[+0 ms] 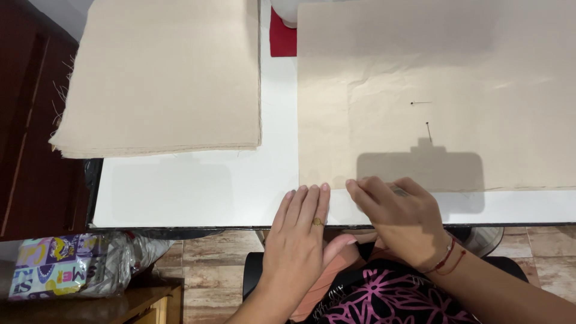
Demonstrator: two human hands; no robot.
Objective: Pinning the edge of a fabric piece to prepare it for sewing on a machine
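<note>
Beige cloth sheet [438, 90], pinned by two pins [427, 129], lies at the white desk's [192, 192] front-right edge. Left hand [297, 240] flat, fingers together, steadying its corner; right hand [399, 219] pinching the hem. Cloth stack [162, 78] at back-left.

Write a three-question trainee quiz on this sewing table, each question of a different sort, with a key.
1. True or false: the left hand lies flat on the white table, its fingers at the corner of the beige fabric sheet.
2. Multiple choice: what is stuck in that sheet? A) two pins B) scissors C) a button
3. Fill in: the right hand works at the sheet's ______ edge.

Key
1. True.
2. A; the two pins sit above the right hand.
3. Near, the one closest to the person. Whether the right fingers pinch the fabric cannot be told. The stack of beige fabric lies apart, on the left.
</note>
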